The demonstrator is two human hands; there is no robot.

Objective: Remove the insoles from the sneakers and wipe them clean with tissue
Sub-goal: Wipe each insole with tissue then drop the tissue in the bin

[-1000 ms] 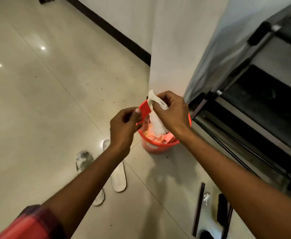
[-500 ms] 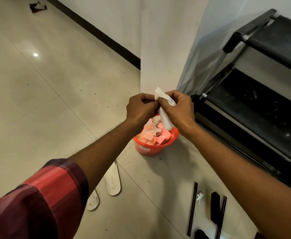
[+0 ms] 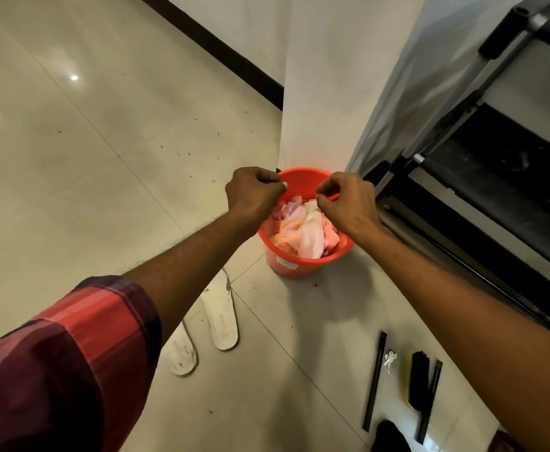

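Two white insoles lie side by side on the floor tiles, one (image 3: pixel 220 318) nearer the bucket and the other (image 3: pixel 180 353) partly under my left forearm. An orange bucket (image 3: pixel 303 267) stands against the white wall corner, filled with crumpled tissue (image 3: pixel 309 234). My left hand (image 3: pixel 254 194) and my right hand (image 3: pixel 348 203) hover over the bucket's rim, a small gap apart. Both have curled fingers and hold nothing that I can see.
A dark metal shoe rack (image 3: pixel 495 177) fills the right side. On the floor at the lower right lie a black strip (image 3: pixel 374 380), a small white object (image 3: pixel 389 358) and a black brush (image 3: pixel 418 380). The open tiled floor (image 3: pixel 71 158) stretches to the left.
Both hands held a white tissue together above the bucket; now the tissue lies in the bucket and the hands have parted, holding nothing.
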